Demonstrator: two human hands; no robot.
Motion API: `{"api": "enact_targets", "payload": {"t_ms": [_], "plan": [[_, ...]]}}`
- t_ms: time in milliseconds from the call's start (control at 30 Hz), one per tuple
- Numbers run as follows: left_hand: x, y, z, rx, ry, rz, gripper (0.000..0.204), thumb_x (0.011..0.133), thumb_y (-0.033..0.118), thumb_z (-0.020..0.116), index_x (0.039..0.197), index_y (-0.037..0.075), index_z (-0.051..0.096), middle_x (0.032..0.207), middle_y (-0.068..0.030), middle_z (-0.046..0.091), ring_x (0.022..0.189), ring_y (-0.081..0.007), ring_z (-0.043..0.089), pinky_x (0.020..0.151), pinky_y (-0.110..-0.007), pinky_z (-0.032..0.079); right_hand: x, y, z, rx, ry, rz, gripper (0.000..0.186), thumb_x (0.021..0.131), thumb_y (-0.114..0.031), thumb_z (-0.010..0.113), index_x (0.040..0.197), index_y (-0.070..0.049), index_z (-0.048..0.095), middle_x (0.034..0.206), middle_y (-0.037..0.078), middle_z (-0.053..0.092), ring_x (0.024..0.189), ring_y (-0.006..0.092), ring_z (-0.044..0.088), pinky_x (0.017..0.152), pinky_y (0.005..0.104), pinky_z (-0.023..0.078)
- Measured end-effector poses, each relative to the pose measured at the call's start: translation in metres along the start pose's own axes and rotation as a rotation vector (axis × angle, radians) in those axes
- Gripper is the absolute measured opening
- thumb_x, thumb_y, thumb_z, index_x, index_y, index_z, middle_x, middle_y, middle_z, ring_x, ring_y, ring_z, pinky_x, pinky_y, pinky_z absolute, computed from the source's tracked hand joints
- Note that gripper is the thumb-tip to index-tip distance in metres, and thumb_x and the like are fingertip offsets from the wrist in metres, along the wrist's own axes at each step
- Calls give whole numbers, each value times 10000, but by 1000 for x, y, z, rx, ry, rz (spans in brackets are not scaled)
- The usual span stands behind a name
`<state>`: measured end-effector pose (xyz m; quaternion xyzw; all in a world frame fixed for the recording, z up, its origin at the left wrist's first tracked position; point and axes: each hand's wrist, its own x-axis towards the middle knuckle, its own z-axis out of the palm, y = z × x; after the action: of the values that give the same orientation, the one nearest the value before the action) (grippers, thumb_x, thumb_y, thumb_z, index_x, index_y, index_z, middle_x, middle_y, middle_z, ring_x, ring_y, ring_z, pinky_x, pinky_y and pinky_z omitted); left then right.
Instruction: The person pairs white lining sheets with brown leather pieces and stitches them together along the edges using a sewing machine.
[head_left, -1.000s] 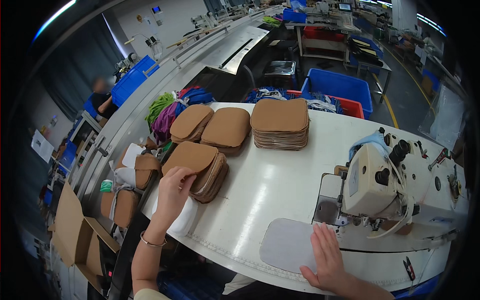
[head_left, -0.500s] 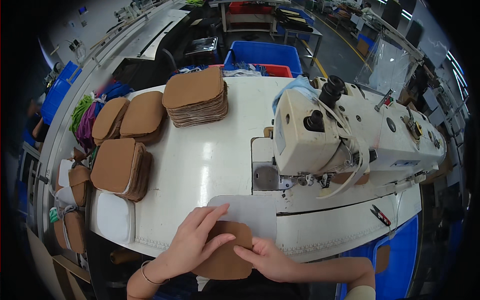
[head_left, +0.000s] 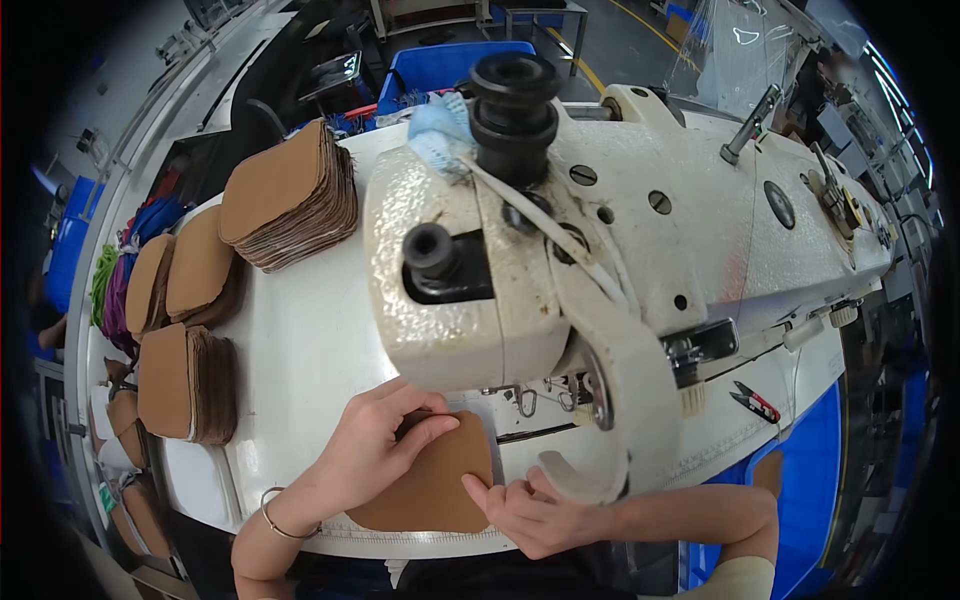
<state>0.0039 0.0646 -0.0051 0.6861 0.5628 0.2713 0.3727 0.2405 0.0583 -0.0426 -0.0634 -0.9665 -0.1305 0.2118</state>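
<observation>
A brown, rounded-corner fabric panel (head_left: 430,490) lies flat near the front edge of the sewing table. My left hand (head_left: 378,440) pinches its upper left edge between thumb and fingers. At the panel's right edge is my right hand (head_left: 535,512), its fingers curled and the thumb side against the edge. Under the panel, a grey-white sheet (head_left: 485,428) shows as a strip along the upper right. The white sewing machine (head_left: 470,330) looms just beyond both hands, and its head hides the needle area.
Stacks of brown panels (head_left: 285,195) stand at the left, with white pads (head_left: 200,480) at the near left. Red-and-black thread snips (head_left: 757,402) lie at the right, above a blue bin (head_left: 830,480). Another blue bin (head_left: 450,65) stands behind the table.
The view has shifted right and closer to the machine, which looks larger. The brown panel has moved up over the grey-white sheet and covers most of it. My left hand has closed on its edge.
</observation>
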Motion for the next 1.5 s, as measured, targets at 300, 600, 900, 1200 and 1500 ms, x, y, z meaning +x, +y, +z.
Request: {"api": "enact_targets", "payload": {"t_ms": [300, 600, 900, 1200, 1500], "plan": [[4, -6, 10, 151, -86, -128, 179, 852, 85, 678, 1026, 50, 700, 916, -136, 695, 764, -303, 642, 677, -370, 500, 2, 11, 3, 107, -69, 8, 420, 628, -196, 568, 919, 88, 674, 950, 166, 655, 973, 305, 641, 968, 421, 482], [-1, -8, 10, 97, -50, -115, 215, 866, 92, 658, 1069, 27, 678, 917, -162, 692, 763, -320, 654, 697, -373, 516, -2, 13, 7, 36, -6, 33, 424, 704, -188, 565, 983, 113, 673, 1028, 201, 670, 1026, 333, 633, 861, 358, 510], [1, -9, 14, 168, -10, -56, 202, 868, 91, 655, 1055, 19, 676, 909, -171, 688, 786, -333, 659, 711, -375, 521, -2, 0, 18, 100, 20, 114, 373, 682, -190, 565, 890, 101, 670, 1005, 207, 673, 1023, 353, 634, 905, 399, 505], [-16, -7, 34, 468, 122, 557, 320, 726, 16, 694, 1042, -30, 671, 1032, -115, 648, 892, -267, 635, 768, -370, 542, -2, -3, 11, 146, -72, 117, 306, 583, -228, 557, 747, 15, 643, 897, 223, 659, 1004, 393, 634, 967, 490, 477], [30, -57, 27, 663, 111, 651, 350, 688, 28, 673, 1034, -18, 651, 1080, -186, 634, 1000, -390, 599, 862, -440, 506, -11, 10, 55, 901, -115, 694, 354, 869, -127, 644, 1216, -74, 603, 1199, 116, 637, 1131, 218, 600, 979, 350, 460]]}}
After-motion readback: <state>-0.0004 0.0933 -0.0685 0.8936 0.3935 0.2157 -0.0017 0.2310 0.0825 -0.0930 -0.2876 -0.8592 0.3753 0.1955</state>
